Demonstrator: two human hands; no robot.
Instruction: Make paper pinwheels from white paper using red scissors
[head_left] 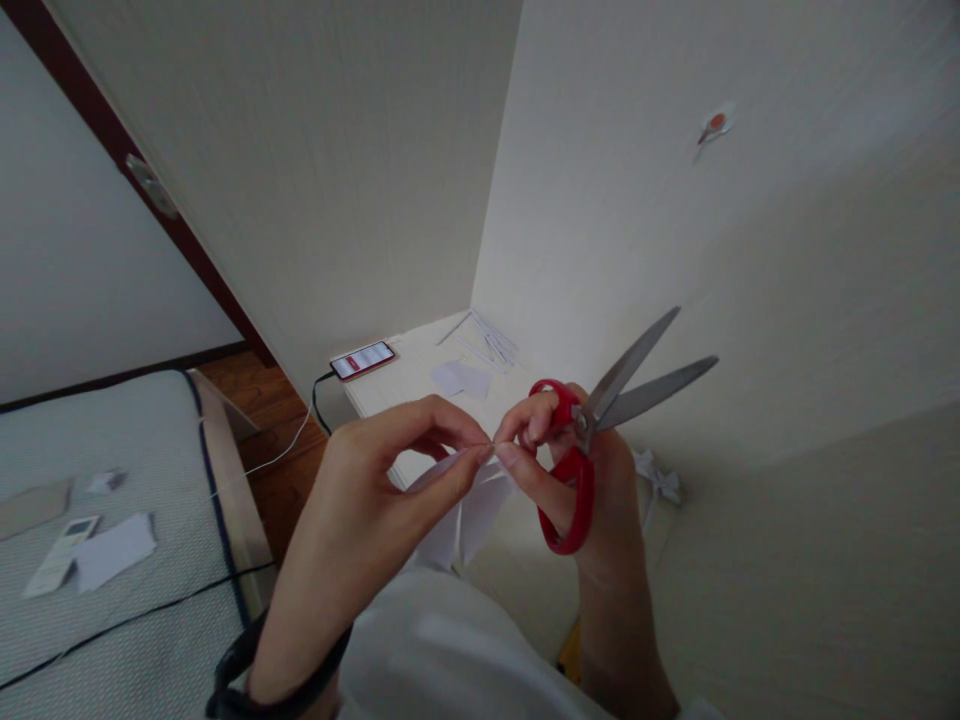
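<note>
Thumb and forefinger of my left hand (367, 490) are closed in a pinch on the upper edge of a piece of thin white paper (484, 510). My right hand (611, 500) has its fingertips at the same edge, touching or nearly touching the left ones. Red-handled scissors (584, 420) hang on my right hand, with the thumb through one loop and fingers at the other. Their blades are spread, pointing up and right, away from the paper. The paper hangs below my fingers, its sides falling apart around a gap.
Behind my hands, a white tabletop (397, 385) bears a phone (364, 361) on a cable, paper pieces (461, 378) and thin white strips (491, 345). A white bow-like thing (660, 478) is at right. A bed (150, 430) at left holds a remote (60, 560) and paper (116, 552).
</note>
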